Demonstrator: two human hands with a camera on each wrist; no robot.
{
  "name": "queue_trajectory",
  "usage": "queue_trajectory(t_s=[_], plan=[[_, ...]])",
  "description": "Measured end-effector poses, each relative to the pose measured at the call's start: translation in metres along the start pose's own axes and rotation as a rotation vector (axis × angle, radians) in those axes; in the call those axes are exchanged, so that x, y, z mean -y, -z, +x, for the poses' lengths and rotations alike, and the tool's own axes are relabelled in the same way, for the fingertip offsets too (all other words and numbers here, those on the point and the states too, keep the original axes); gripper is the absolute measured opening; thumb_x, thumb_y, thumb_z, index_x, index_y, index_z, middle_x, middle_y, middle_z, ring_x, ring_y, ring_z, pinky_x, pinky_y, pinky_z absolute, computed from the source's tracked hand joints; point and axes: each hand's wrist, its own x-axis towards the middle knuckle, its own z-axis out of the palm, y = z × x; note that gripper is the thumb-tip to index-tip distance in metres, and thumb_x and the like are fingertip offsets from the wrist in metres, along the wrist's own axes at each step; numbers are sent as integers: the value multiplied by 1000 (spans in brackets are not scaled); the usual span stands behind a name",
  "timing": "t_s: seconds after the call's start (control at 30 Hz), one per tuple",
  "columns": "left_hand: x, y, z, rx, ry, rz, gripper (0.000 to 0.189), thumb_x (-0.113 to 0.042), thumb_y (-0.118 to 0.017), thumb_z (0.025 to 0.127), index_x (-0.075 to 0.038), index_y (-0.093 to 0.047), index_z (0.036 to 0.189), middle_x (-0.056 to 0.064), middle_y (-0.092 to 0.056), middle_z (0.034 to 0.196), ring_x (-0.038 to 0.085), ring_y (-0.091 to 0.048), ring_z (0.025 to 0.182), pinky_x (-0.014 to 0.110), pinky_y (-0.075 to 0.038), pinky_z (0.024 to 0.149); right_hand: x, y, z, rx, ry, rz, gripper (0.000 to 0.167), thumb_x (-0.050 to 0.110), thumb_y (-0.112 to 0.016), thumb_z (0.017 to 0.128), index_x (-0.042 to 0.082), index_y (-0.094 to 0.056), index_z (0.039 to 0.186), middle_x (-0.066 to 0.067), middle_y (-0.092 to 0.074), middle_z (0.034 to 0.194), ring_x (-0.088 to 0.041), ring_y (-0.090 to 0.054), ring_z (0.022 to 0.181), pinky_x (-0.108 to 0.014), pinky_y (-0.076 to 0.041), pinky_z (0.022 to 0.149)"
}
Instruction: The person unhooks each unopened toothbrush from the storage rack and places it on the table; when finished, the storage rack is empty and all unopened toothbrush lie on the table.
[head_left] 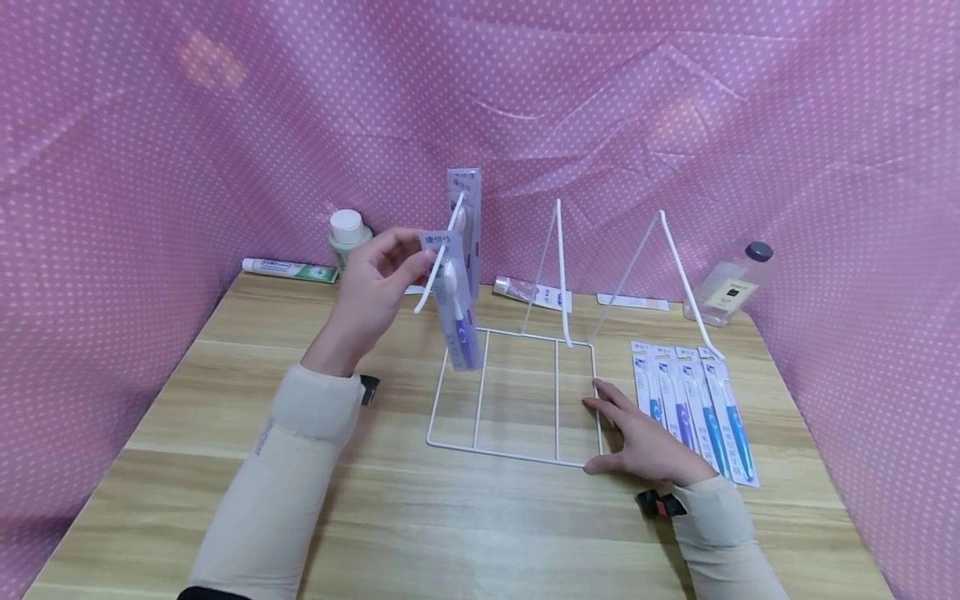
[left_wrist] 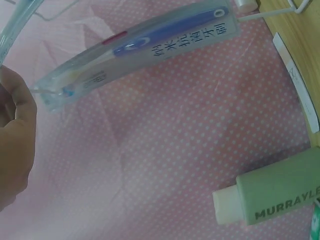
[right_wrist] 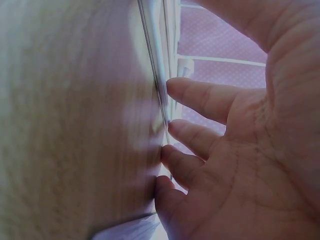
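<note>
My left hand [head_left: 375, 287] pinches the top of a packaged toothbrush [head_left: 463, 329] with a purple-blue handle, at the left prong [head_left: 429, 287] of a white wire rack. Behind it, another toothbrush pack [head_left: 472, 225] hangs farther along that prong; its blue handle [left_wrist: 175, 27] shows in the left wrist view. My right hand [head_left: 637, 437] rests at the right side of the rack's base [head_left: 480, 392], fingers spread, thumb near the front corner. In the right wrist view, the fingertips [right_wrist: 175, 87] are right at the wire. The middle and right prongs hold no packs.
Several packaged toothbrushes [head_left: 686, 408] lie in a row right of the rack. Along the back are a toothpaste box [head_left: 288, 269], a green bottle [left_wrist: 280, 185] with a white cap, a toothpaste tube [head_left: 532, 292] and a clear bottle [head_left: 727, 287]. A pink dotted cloth [head_left: 525, 100] surrounds the table.
</note>
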Motion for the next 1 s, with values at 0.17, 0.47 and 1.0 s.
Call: queue_trajectory(t_s=[0.17, 0.47, 1.0], plan=[[-7, 2, -18, 2, -29, 22, 24, -15, -69, 104, -7, -67, 126, 2, -67, 106, 23, -62, 97, 25, -58, 84, 0, 0, -1, -2, 1, -2, 102, 57, -90, 78, 13, -47, 159, -13, -14, 178, -44, -16, 162, -66, -29, 123], [-21, 5, -47, 57, -72, 8, 23, -10, -67, 104, -7, -67, 126, 6, -66, 105, 19, -64, 90, 31, -63, 77, 1, 0, -1, 0, 1, 3, 102, 57, -90, 78, 14, -47, 159, -13, -14, 178, -44, -16, 162, -66, -29, 123], [-40, 6, -73, 47, -135, 20, 22, 1, -65, 101, -4, -69, 122, 8, -65, 95, 18, -64, 80, 30, -62, 67, 1, -1, -1, -8, 16, 10, 101, 55, -90, 78, 13, -47, 159, -13, -14, 178, -44, -17, 162, -67, -29, 123]])
